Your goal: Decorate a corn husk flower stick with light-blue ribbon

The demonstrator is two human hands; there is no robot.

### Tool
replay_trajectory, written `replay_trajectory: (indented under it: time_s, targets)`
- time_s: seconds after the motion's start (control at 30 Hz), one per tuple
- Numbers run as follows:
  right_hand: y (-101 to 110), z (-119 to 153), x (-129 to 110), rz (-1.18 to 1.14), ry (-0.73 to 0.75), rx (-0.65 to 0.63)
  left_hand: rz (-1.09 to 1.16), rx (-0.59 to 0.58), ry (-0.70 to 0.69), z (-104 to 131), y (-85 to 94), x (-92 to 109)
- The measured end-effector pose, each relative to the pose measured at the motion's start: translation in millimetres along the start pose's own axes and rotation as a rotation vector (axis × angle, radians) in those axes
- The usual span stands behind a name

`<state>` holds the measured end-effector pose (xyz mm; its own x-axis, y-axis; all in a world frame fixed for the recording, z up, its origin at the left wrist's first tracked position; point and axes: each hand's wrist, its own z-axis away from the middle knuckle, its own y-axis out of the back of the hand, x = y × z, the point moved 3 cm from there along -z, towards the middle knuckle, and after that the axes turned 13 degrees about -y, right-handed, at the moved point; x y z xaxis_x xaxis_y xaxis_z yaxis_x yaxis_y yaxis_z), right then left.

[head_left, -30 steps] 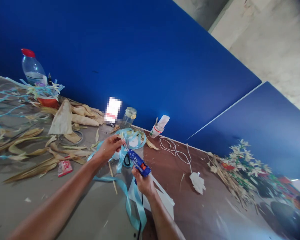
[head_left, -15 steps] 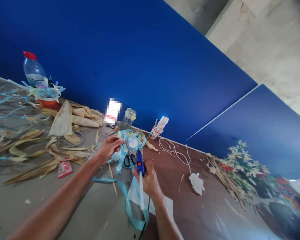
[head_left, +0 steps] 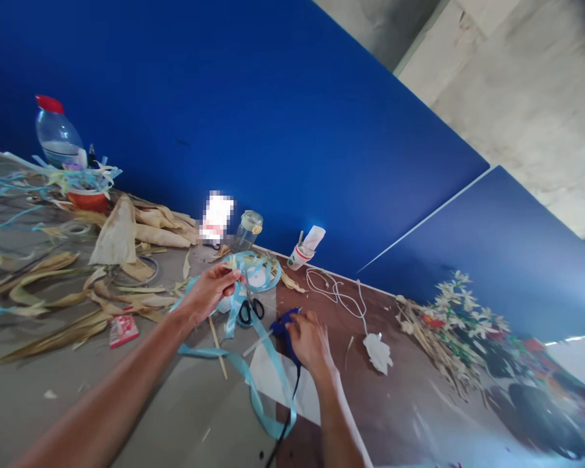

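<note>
Left hand (head_left: 212, 288) holds a small pale piece (head_left: 233, 262); right hand (head_left: 312, 341) is at the blue glue gun (head_left: 283, 324).
The left fingers are pinching the piece above the bench (head_left: 166, 416); the right fingers lie against the gun, but I cannot tell if they grasp it. The gun is near the white sheet (head_left: 283, 387), to the right of the black-handled scissors (head_left: 257, 308).

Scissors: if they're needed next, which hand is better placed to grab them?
Probably the right hand: the scissors' black handles lie nearby, though it would have to leave the glue gun. The left hand is close too, but it pinches a small pale piece.
</note>
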<state>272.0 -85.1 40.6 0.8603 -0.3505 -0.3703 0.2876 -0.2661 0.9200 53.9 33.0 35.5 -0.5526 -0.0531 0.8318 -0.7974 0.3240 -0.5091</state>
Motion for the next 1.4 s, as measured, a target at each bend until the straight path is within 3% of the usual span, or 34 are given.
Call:
replay_trajectory:
  time_s: [0.1, 0.27, 0.37, 0.53, 0.67, 0.9, 1.07, 1.17, 1.3, 1.4]
  targets:
    - [1, -10, -31, -0.519, 0.085, -0.092, 0.045, -0.034, 0.029, 1, -2.3, -1]
    - [-39, -26, -82, -1.27, -0.295, -0.612, 0.146, -0.044, 0.042, 2, -5.3, -1]
    - [-56, -27, -102, -1.483, -0.378, -0.824, 0.167, -0.036, 0.036, 2, -5.6, -2]
    - [-59, -24, -108, -1.585, -0.431, -0.938, 0.181, -0.027, 0.057, 3, -6.6, -4]
    - [-56, -21, -109, -1.586, -0.429, -0.956, 0.157, -0.028, 0.064, 3, -7.0, -4]
    - [-53, -18, -109, -1.542, -0.434, -0.821, 0.063, 0.016, -0.005, 2, -6.4, -7]
    - [-53, -18, -106, -1.258, -0.293, -0.59, -0.111, 0.026, -0.064, 3, -8.6, -5]
    - [-52, -17, -99, -1.039, -0.189, -0.529, -0.158, 0.036, -0.096, 2, -7.0, -4]
    - [-47, -19, -83, -1.171, -0.23, -0.575, -0.077, 0.027, -0.055, 1, -2.4, -8]
    - [-47, -22, -79, -1.412, -0.316, -0.718, -0.012, -0.022, 0.0, 1, -2.2, -11]
